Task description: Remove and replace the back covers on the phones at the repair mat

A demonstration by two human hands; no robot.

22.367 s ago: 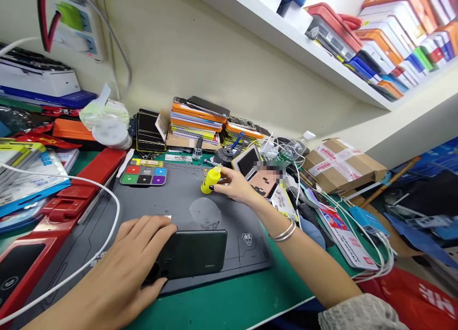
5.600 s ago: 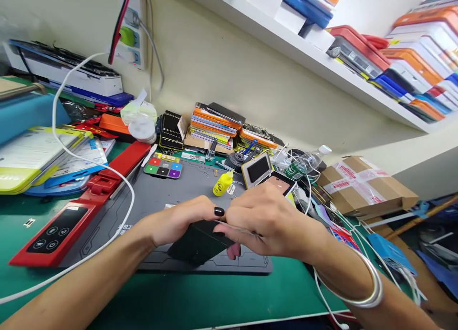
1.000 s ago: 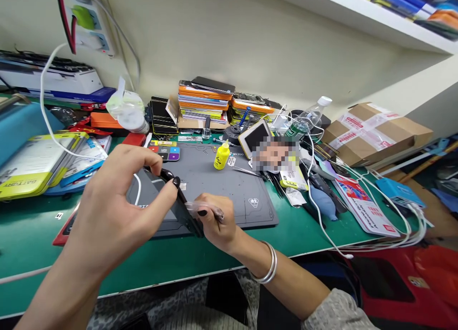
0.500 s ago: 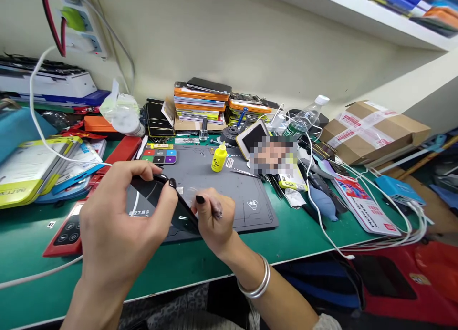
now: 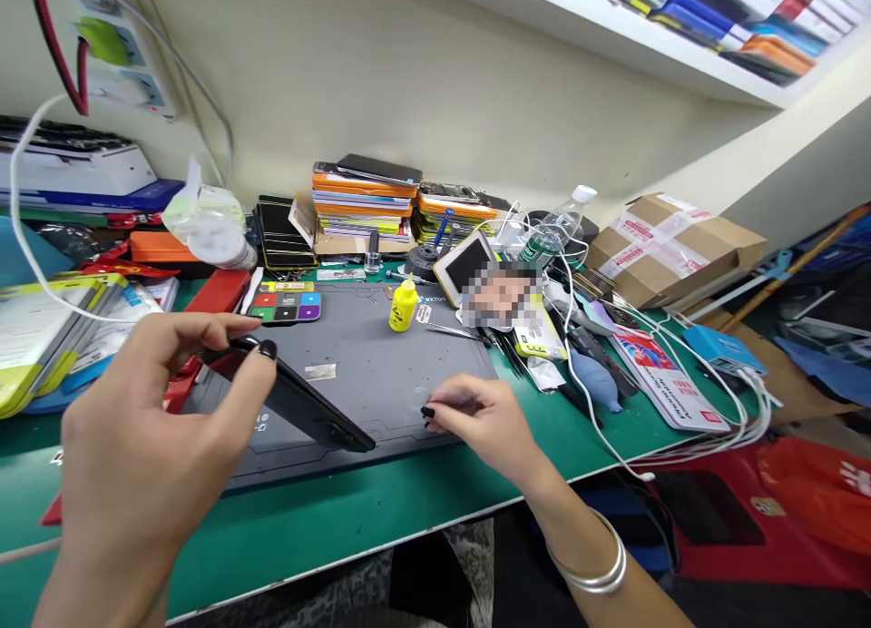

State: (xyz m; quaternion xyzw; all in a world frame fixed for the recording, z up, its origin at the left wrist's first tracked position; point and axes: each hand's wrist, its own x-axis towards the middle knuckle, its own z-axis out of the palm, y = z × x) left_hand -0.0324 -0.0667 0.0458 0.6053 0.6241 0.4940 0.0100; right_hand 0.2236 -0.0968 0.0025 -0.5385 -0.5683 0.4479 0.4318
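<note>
My left hand [image 5: 163,419] is closed on one end of a black phone [image 5: 313,406], gripping it between thumb and fingers. The phone is tilted on edge above the grey work mat [image 5: 381,360], its far end sloping down to the right. To the right of the phone, apart from it, my right hand [image 5: 483,419] is low over the mat's right part with thumb and fingers pinched together. A faint clear scrap seems to show at the fingertips, too small to make out. A small yellow bottle [image 5: 404,305] stands on the mat behind the hands.
Tweezers [image 5: 453,331] lie by the yellow bottle. Behind the mat are stacked phone boxes [image 5: 364,197]. A plastic bottle [image 5: 558,229], white cable [image 5: 578,365], blue air blower [image 5: 599,381] and cardboard box [image 5: 673,247] are on the right. Yellow battery packs [image 5: 41,338] lie left.
My right hand has moved right, away from the phone's lower end. My left hand has shifted left with the phone. The whole view has turned slightly to the right.
</note>
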